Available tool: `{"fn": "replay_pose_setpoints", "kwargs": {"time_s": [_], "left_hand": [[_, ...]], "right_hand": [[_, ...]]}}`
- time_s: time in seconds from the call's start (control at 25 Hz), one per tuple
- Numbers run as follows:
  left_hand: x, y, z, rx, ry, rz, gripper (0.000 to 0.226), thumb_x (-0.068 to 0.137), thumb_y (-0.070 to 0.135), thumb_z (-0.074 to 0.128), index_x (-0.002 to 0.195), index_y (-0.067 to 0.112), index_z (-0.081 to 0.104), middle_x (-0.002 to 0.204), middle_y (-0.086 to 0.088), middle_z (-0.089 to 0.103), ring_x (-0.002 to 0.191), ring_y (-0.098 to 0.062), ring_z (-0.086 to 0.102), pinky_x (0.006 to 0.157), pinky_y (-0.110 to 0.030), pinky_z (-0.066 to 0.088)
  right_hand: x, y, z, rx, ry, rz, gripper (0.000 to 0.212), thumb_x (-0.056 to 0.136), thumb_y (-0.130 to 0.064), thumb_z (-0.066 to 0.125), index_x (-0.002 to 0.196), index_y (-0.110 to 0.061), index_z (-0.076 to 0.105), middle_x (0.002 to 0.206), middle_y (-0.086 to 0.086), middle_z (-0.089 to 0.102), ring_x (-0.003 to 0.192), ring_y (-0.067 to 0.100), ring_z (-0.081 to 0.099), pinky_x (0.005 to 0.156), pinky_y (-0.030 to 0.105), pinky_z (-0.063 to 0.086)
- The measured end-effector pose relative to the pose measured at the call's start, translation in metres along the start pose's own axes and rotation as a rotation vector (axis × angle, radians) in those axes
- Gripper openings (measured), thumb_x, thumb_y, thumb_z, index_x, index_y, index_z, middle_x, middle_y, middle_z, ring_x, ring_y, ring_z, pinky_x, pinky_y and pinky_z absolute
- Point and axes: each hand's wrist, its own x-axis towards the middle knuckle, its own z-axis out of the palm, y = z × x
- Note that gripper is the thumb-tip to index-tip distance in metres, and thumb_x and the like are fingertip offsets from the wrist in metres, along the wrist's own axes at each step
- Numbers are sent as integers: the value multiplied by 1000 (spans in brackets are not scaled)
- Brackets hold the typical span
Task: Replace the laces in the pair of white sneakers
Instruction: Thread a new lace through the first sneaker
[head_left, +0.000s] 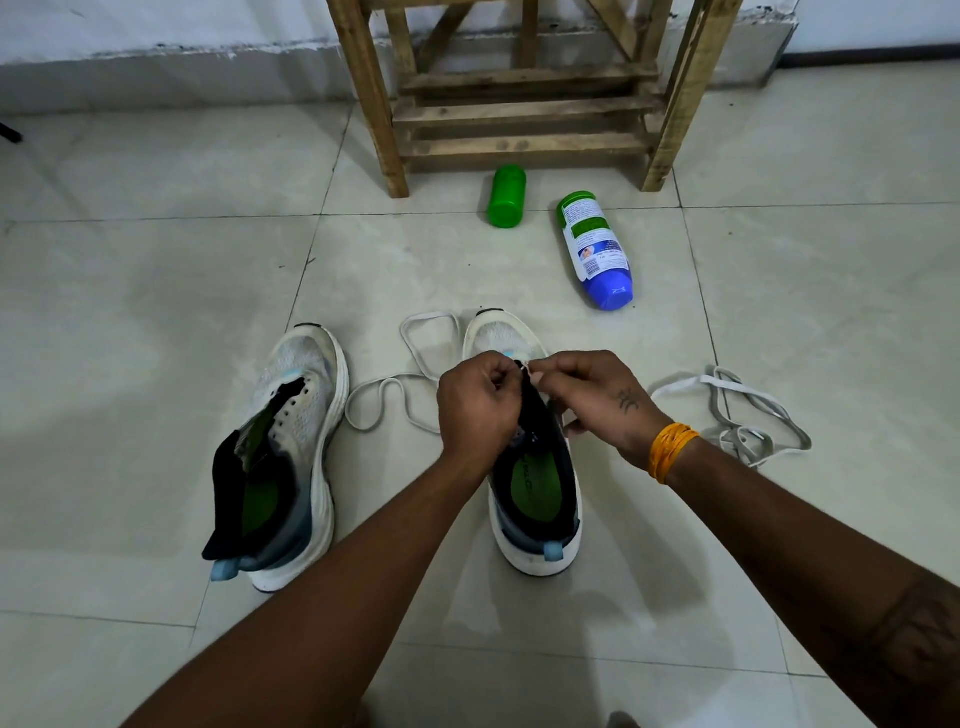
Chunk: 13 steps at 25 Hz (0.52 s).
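Sneakers: two white ones stand side by side on the floor, toes toward twelve o'clock; the left sneaker (291, 441) at nine o'clock has bare eyelets and its tongue flopped out, the right sneaker (524, 457) sits dead centre under the hands.
Left hand (480, 402): fingers curled tight together at the lowest eyelets, pinching what looks like the lace or the eyelet edge; I cannot tell which.
Right hand (597, 397): thumb and fingertips pinched together on a white lace tip, touching the left hand.
Lace in work (415, 358): loops loose on the floor from ten to eleven o'clock of the right sneaker.
Other lace (748, 415): a tangled heap at three o'clock, well apart.
Step in hand: likely feeding the tip through a toe-end eyelet.
Doing it well: hold the eyelet edge steady, keep the tip straight, pull the flat lace through without a twist, then even both ends before crossing upward.
Beyond: a green bottle (506, 196) and a blue-capped bottle (596, 252) lie at twelve to one o'clock, before a wooden stool (524, 111).
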Motion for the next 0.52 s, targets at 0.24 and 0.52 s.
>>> {"fn": "replay_pose_setpoints", "kwargs": {"time_s": [0.24, 0.52], "left_hand": [[8, 4, 1, 156, -75, -12, 9, 75, 13, 69, 75, 19, 76, 71, 5, 72, 68, -13, 66, 61, -26, 49], [17, -4, 1, -189, -159, -250, 22, 84, 4, 68, 71, 22, 73, 70, 5, 72, 67, -13, 66, 71, -32, 56]], "right_hand": [[-5, 9, 13, 130, 36, -4, 14, 90, -27, 76, 99, -16, 76, 73, -3, 68, 62, 9, 61, 58, 32, 53], [-4, 20, 11, 300, 27, 32, 26, 92, -11, 72, 118, -16, 70, 78, 2, 65, 63, 9, 59, 56, 28, 51]]}}
